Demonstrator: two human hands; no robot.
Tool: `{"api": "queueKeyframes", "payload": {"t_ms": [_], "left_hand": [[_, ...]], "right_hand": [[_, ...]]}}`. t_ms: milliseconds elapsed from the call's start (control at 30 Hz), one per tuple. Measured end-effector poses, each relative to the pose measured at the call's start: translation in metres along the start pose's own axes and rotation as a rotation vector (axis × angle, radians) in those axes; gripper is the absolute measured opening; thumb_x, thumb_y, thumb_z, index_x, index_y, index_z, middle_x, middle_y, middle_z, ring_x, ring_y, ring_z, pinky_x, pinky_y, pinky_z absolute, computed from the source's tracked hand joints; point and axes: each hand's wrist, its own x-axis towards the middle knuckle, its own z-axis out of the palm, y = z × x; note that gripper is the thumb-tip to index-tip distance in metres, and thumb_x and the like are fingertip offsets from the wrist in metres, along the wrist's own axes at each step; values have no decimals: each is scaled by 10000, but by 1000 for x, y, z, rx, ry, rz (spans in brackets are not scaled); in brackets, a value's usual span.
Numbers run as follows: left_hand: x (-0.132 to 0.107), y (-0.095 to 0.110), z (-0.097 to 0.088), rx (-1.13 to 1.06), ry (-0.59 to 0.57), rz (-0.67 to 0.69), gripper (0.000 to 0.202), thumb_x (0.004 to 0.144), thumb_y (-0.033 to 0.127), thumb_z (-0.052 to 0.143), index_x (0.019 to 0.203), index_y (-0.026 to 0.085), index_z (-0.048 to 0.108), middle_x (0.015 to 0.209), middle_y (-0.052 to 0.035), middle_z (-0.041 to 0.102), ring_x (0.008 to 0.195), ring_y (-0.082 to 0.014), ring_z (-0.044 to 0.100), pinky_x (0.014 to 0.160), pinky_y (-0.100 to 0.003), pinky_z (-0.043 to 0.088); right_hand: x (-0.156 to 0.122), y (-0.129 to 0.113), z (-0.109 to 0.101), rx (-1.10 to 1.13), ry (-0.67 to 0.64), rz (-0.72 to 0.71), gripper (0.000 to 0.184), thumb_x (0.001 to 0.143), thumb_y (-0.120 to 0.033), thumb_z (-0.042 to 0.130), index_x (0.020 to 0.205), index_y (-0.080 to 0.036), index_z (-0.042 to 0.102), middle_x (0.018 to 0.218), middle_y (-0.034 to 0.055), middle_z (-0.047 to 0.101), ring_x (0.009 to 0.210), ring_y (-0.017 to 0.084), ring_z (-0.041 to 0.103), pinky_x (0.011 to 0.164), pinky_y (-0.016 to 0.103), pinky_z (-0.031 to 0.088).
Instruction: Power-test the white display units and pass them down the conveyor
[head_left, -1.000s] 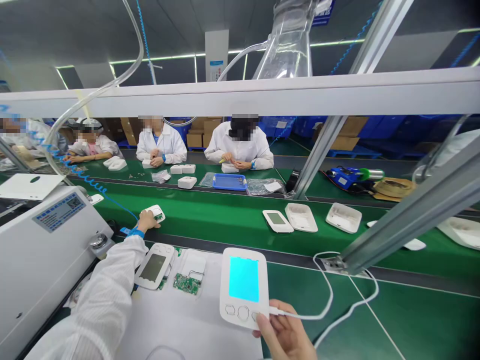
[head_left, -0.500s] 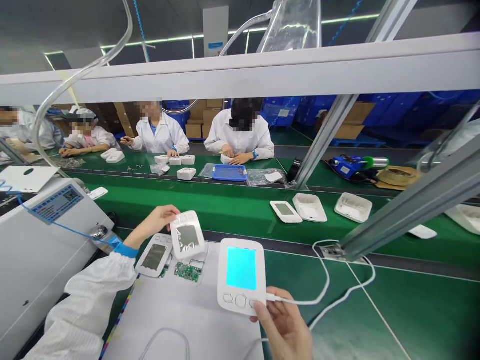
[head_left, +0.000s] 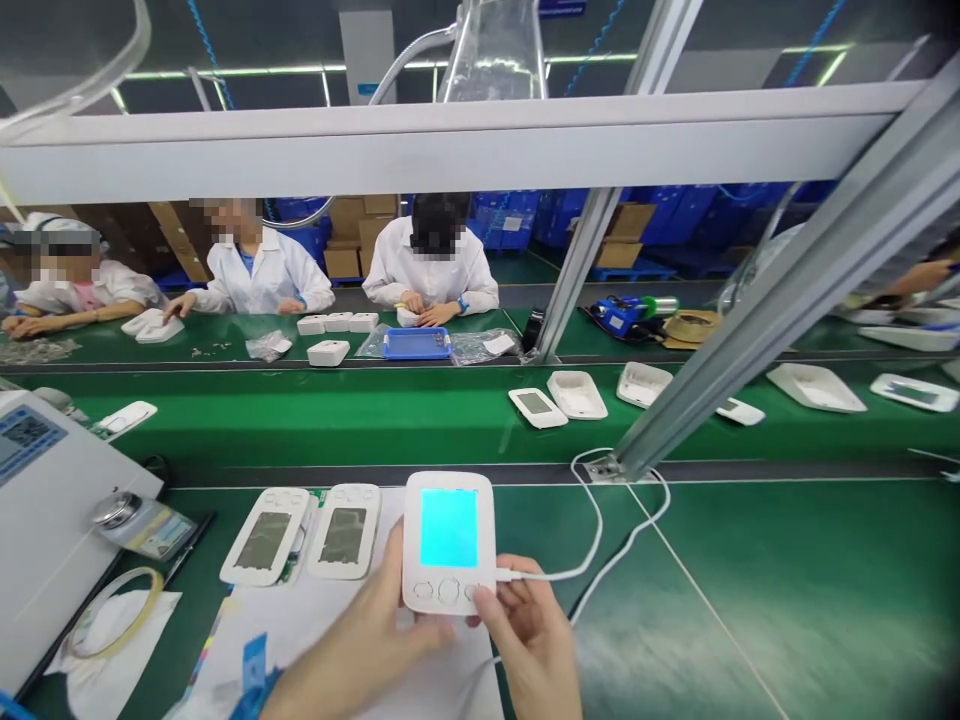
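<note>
A white monitor [head_left: 448, 592] with a lit cyan screen and buttons along its lower edge is held up in front of me. My right hand [head_left: 534, 635] grips its lower right corner, thumb by the right-hand button. A white cable [head_left: 551, 575] is plugged into that side. Against the left edge is my left hand [head_left: 379, 610], closed round it with fingers partly hidden behind. Left of the monitor, a white front panel [head_left: 346, 532] with a dark screen lies face up. Beside it rests a second such panel [head_left: 262, 540], circuit board partly showing.
White sheets [head_left: 300, 625] lie under the work. A tape roll [head_left: 116, 612], a metal-topped bottle [head_left: 142, 520] and a white machine [head_left: 60, 520] stand left. A metal post [head_left: 720, 350] slants down at right. White casings [head_left: 577, 395] sit on the green belt [head_left: 337, 420]; co-workers [head_left: 431, 255] sit beyond.
My left hand has set the front panel down on the sheet and come over to the lit monitor. The right hand keeps its grip. The view has swung right.
</note>
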Motion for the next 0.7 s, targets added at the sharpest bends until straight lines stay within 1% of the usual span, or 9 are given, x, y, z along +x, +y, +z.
{"api": "queueKeyframes", "payload": {"t_ms": [67,133,200,233,300,367,433,600,700], "left_hand": [[-7,0,22,-92,45,-69,834,887,283,690,1557,261,193,1208,-93,697,942,-240,680,801,-339,542],[-8,1,32,-147,111,-110,862,898,295,677,1563,254,130,1258,-115,679,938,-239,682,785,-335,534],[-6,3,32,-200,150,-128,918,890,308,692,1571,254,77,1336,-132,640,1025,-257,678,826,-339,535],[-5,5,31,-213,165,-137,945,882,309,703,1573,254,59,1339,-131,640,1048,-262,676,832,-336,536],[-4,9,30,-219,173,-155,970,871,309,719,1573,248,52,1282,-117,674,1031,-261,684,807,-325,538],[-4,12,30,-220,159,-157,944,866,321,722,1561,227,90,1197,-107,709,1015,-266,692,787,-323,539],[-4,13,31,-231,152,-166,919,862,328,722,1544,212,116,1170,-110,719,1030,-274,694,787,-327,539],[-5,12,32,-245,151,-178,907,863,324,715,1530,217,111,1231,-132,702,1040,-274,699,795,-333,543],[-5,11,32,-227,155,-175,910,858,339,723,1530,221,121,1282,-144,671,1086,-279,674,793,-321,543]], "right_hand": [[1,0,-1,13,-1,-2,289,824,-440,813,969,-231,676,770,27,754,646,172,664,592,253,560],[1,0,-1,30,-5,10,295,820,-434,817,973,-231,668,792,35,763,661,178,674,594,254,559],[0,0,0,36,-15,26,296,819,-431,817,970,-232,659,802,42,768,668,185,680,594,257,559],[0,0,1,35,-19,32,296,820,-430,816,969,-232,655,804,43,769,671,186,682,599,260,561],[-1,1,1,27,-20,39,298,819,-436,815,960,-234,648,801,41,769,672,186,683,598,258,558],[-1,2,1,10,-6,37,303,813,-442,820,946,-236,643,777,31,760,657,178,677,577,243,542],[-1,2,1,-11,13,27,308,808,-449,826,935,-238,639,745,15,743,641,168,665,561,228,527],[-1,4,2,-13,28,6,324,796,-465,832,930,-243,637,759,13,746,656,164,675,568,221,529],[-1,3,3,-12,36,12,335,788,-472,836,923,-240,633,742,12,743,642,167,671,552,224,525]]}}
